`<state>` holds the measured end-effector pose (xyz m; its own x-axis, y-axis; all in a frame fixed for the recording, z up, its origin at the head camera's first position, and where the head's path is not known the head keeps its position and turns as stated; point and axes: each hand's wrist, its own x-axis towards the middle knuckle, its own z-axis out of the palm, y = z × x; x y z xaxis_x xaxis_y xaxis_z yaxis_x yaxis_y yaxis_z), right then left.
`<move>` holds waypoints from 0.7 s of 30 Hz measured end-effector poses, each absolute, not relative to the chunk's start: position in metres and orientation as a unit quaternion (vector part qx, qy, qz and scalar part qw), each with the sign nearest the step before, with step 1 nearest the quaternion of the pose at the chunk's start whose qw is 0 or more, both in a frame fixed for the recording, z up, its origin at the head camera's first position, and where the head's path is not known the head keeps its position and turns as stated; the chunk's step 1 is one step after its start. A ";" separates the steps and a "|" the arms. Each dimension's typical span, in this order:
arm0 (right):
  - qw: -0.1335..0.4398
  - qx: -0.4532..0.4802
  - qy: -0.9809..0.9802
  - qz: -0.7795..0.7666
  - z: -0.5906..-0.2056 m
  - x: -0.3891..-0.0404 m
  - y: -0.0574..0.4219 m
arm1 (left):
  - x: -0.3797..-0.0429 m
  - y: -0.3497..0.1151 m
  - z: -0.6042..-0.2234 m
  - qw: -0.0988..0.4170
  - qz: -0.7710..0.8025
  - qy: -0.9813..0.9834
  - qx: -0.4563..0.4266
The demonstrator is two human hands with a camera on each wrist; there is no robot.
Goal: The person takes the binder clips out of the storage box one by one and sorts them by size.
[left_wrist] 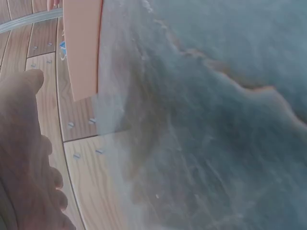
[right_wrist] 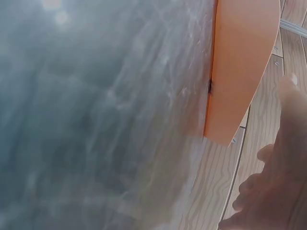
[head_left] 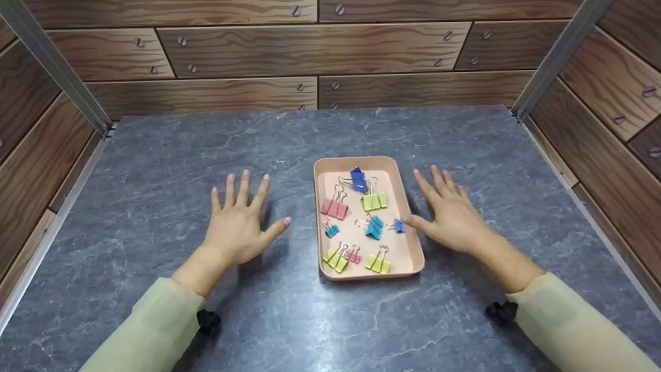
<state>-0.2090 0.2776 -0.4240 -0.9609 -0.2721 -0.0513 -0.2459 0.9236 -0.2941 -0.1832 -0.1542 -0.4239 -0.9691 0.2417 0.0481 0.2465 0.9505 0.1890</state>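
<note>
Grip of both hands is spread and pinches nothing: the left hand [head_left: 235, 227] and the right hand [head_left: 454, 219] have straight fingers, at the 2 sides of the tray [head_left: 409, 258]. This tray is on the bench [head_left: 258, 320] and carries 9 clips [head_left: 374, 227], which lie at various angles. I see the first risk at the right thumb [head_left: 417, 223]: its tip appears over the tray rim, near the small blue clip [head_left: 399, 226]. I cannot tell if it touches, but a careless sweep of this hand could knock the rim or push that clip. If only the right hand pushes the tray, it could slide or turn, because the left hand is well apart from the tray and gives no support. The big blue clip [head_left: 357, 179] and the upper green clip [head_left: 374, 202] seem to meet with their wire handles, so lifting 1 could pull the other. Similarly, the small pink clip [head_left: 353, 256] is just beside the lower left green clip [head_left: 336, 260], and fingers could take both by mistake. The small clips offer little surface, so a hurried pinch would probably slip.
</note>
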 end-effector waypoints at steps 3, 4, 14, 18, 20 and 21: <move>0.044 -0.143 0.974 -0.169 -0.425 -0.211 0.274 | -0.186 -0.150 -0.419 0.016 -0.097 -0.986 -0.131; 0.043 -0.146 0.972 -0.178 -0.425 -0.212 0.272 | -0.187 -0.149 -0.417 0.018 -0.099 -0.986 -0.135; 0.043 -0.175 0.944 -0.277 -0.429 -0.223 0.264 | -0.201 -0.131 -0.395 0.039 -0.138 -0.975 -0.169; 0.044 -0.174 0.936 -0.302 -0.433 -0.226 0.264 | -0.207 -0.122 -0.389 0.046 -0.149 -0.970 -0.187; 0.047 -0.171 0.932 -0.316 -0.436 -0.227 0.265 | -0.211 -0.118 -0.388 0.046 -0.158 -0.966 -0.201; 0.050 -0.168 0.929 -0.325 -0.438 -0.227 0.265 | -0.212 -0.115 -0.387 0.047 -0.162 -0.963 -0.209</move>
